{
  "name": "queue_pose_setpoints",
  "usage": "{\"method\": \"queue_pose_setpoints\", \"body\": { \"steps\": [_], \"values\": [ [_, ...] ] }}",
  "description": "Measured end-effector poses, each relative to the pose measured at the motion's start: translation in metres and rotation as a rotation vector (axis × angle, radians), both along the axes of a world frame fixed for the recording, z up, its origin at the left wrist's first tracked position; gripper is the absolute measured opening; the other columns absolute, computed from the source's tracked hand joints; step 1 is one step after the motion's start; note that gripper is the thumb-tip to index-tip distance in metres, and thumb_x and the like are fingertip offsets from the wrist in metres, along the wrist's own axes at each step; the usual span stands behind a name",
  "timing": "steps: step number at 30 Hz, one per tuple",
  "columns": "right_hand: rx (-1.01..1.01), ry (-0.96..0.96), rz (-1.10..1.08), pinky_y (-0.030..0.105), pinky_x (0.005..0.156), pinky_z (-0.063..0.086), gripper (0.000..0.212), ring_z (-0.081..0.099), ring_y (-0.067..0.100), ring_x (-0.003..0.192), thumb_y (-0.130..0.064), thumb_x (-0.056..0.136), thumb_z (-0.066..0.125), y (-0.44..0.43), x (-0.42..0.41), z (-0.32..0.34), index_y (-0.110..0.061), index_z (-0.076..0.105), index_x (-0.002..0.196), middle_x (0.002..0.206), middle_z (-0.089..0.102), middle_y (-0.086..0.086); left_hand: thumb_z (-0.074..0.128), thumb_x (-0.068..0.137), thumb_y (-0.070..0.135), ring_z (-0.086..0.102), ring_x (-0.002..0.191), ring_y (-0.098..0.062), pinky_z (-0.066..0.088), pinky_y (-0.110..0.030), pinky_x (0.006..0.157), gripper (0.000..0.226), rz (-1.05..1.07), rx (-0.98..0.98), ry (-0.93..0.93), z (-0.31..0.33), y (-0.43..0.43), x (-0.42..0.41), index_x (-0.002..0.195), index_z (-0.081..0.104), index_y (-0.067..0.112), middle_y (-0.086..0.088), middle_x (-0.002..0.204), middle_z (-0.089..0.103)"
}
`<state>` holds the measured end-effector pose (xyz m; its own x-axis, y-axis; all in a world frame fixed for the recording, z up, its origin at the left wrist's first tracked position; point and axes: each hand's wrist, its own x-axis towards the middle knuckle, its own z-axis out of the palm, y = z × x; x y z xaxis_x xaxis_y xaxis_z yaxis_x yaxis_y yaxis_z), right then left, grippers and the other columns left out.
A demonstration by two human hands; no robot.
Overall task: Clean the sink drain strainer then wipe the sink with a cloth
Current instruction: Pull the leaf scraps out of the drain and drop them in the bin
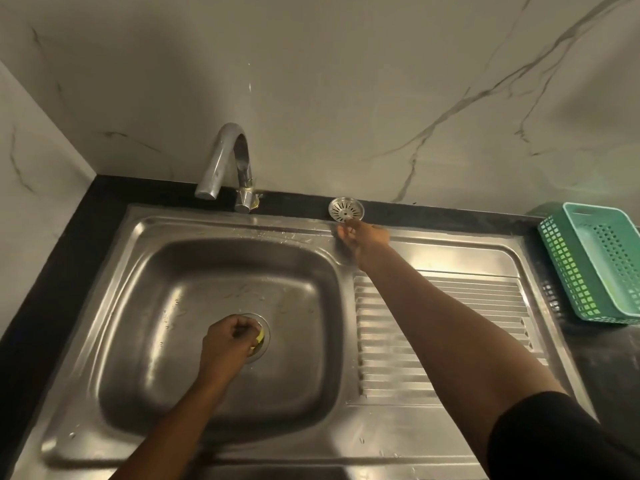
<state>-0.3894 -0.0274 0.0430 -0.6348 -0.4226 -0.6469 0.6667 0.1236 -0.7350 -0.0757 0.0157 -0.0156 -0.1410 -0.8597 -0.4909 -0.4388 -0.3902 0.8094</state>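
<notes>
The round steel drain strainer [345, 209] lies on the black counter ledge behind the steel sink [145, 244]. My right hand [363, 237] reaches to it, fingertips touching its near edge, fingers loosely curled with nothing held. Down in the basin, my left hand [230, 339] is closed on a yellow-green scrub sponge [260, 336] and presses it onto the drain opening [262, 322], which it mostly covers. No cloth is in view.
A chrome faucet [230, 161] stands at the back rim, its spout over the basin's far left. The ribbed drainboard [450, 323] lies to the right under my right arm. A green plastic basket [595, 261] sits on the black counter at far right.
</notes>
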Motion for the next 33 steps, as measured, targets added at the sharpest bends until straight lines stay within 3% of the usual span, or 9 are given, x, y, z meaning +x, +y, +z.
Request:
{"method": "queue_pose_setpoints", "body": {
  "steps": [3,7,11,15,19,22,26,33],
  "values": [
    [-0.014,-0.015,0.031,0.023,0.052,0.059,0.025,0.075,0.020,0.055,-0.006,0.090,0.080,0.007,0.004,-0.006,0.006,0.066,0.106,0.065,0.076,0.013,0.078,0.090,0.011,0.078,0.086,-0.033,0.065,-0.041,0.075,0.010,0.011,-0.013,-0.032,-0.004,-0.005,0.005,0.084,0.077,0.019,-0.009,0.086,0.079],
    [-0.101,0.012,0.143,0.028,0.060,0.061,0.019,0.072,0.021,0.059,-0.003,0.093,0.076,0.015,0.028,-0.017,0.008,0.070,0.107,0.068,0.073,0.013,0.072,0.094,0.016,0.076,0.092,-0.029,0.064,-0.053,0.087,0.007,-0.001,-0.044,-0.141,-0.018,-0.016,0.030,0.091,0.075,0.021,-0.005,0.095,0.078],
    [-0.115,0.145,0.500,0.034,0.071,0.062,0.007,0.077,0.027,0.078,-0.003,0.094,0.072,0.033,0.081,-0.035,-0.001,0.077,0.098,0.085,0.078,0.016,0.063,0.096,0.012,0.075,0.105,-0.037,0.061,-0.055,0.096,0.017,0.034,0.045,-0.193,-0.035,-0.026,0.060,0.107,0.075,0.018,-0.012,0.112,0.077],
    [0.082,0.376,0.929,0.031,0.067,0.062,0.005,0.076,0.022,0.073,-0.003,0.092,0.073,0.046,0.145,-0.066,-0.006,0.077,0.093,0.079,0.077,0.008,0.062,0.087,0.017,0.074,0.107,-0.039,0.061,-0.056,0.096,0.024,0.039,0.097,-0.214,-0.045,-0.031,0.079,0.109,0.074,0.018,-0.016,0.114,0.076],
    [0.325,0.723,1.361,0.023,0.077,0.053,0.019,0.071,0.018,0.097,-0.014,0.092,0.074,0.049,0.183,-0.101,-0.015,0.079,0.110,0.105,0.076,0.003,0.067,0.089,0.016,0.075,0.106,-0.035,0.061,-0.053,0.097,0.027,-0.011,0.110,-0.227,-0.050,-0.034,0.085,0.115,0.074,0.017,-0.013,0.112,0.077],
    [0.485,0.825,1.462,0.029,0.089,0.055,0.035,0.068,0.024,0.110,-0.016,0.094,0.070,0.044,0.200,-0.125,-0.015,0.073,0.129,0.123,0.072,0.007,0.071,0.094,0.015,0.072,0.112,-0.028,0.059,-0.045,0.102,0.032,-0.110,0.114,-0.278,-0.061,-0.038,0.084,0.126,0.073,0.015,-0.009,0.123,0.076],
    [0.601,0.952,1.533,0.034,0.090,0.058,0.040,0.069,0.028,0.108,-0.016,0.095,0.070,0.034,0.214,-0.147,-0.014,0.067,0.135,0.122,0.072,0.012,0.073,0.095,0.016,0.068,0.123,-0.025,0.049,-0.029,0.103,0.040,-0.203,0.133,-0.314,-0.073,-0.044,0.078,0.135,0.071,0.013,-0.007,0.134,0.074],
    [0.708,1.075,1.612,0.038,0.090,0.057,0.044,0.069,0.028,0.110,-0.024,0.094,0.074,0.028,0.227,-0.163,-0.018,0.063,0.136,0.124,0.071,0.009,0.070,0.094,0.012,0.069,0.123,-0.026,0.050,-0.030,0.100,0.041,-0.239,0.172,-0.308,-0.082,-0.047,0.065,0.135,0.071,0.012,-0.010,0.131,0.075]
  ]
}}
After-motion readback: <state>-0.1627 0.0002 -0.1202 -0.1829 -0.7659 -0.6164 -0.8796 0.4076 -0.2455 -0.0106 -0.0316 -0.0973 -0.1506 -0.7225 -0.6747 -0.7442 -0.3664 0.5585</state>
